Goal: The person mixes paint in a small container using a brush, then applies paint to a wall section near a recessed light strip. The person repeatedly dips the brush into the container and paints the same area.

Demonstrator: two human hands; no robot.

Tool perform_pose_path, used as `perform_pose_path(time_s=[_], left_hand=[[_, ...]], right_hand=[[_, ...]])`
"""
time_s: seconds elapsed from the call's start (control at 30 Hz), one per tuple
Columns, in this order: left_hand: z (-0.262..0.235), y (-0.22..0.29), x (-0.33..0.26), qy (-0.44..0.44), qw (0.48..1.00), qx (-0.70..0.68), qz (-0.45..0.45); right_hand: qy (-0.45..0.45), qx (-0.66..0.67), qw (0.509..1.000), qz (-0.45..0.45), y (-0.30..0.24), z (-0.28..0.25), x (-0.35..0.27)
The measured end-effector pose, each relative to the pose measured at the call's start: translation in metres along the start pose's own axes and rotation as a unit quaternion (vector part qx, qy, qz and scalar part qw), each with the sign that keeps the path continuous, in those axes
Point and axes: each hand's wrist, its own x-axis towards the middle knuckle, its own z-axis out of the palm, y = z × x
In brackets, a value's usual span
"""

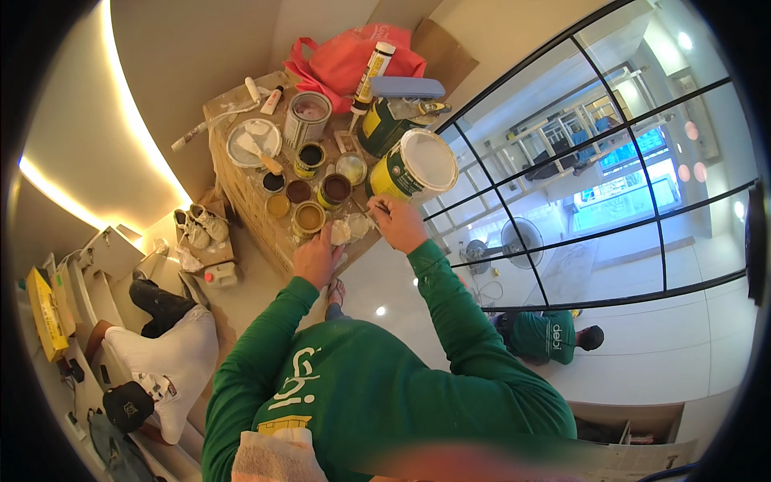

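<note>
My left hand (317, 259) is at the near edge of the cardboard-topped table (265, 221), its fingers closed on a crumpled white rag (341, 232). My right hand (400, 225) is closed in a pinch on something thin and small that I cannot make out. Just beyond my left fingers sits a small open can of ochre paint (308, 218). Behind it are a can of dark brown paint (335, 189) and a yellow-labelled can (308, 159). Beyond my right hand a large white-topped paint bucket (426, 163) stands at the right edge.
A putty knife (269, 161) lies on a round white lid (241, 145). A caulk tube (374, 76) and a red bag (345, 68) stand at the back. A person in white (173, 361) crouches at left; another in green (542, 336) is at right, near a black-framed glass partition (554, 169).
</note>
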Motion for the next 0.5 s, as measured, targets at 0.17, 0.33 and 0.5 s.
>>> perform_pose_path(time_s=[0.17,0.33,0.5], left_hand=[[0.002,-0.001,0.001,0.02,1.0,0.002,0.011],[0.004,-0.002,-0.001,-0.003,1.0,0.019,0.001],[0.002,0.0,-0.002,0.007,1.0,-0.01,-0.004]], right_hand=[[-0.046,0.051,0.998,-0.014,-0.001,-0.001,0.0],[-0.043,-0.025,0.999,-0.013,0.005,0.0,0.002],[-0.018,0.016,1.0,0.005,0.008,0.002,0.002]])
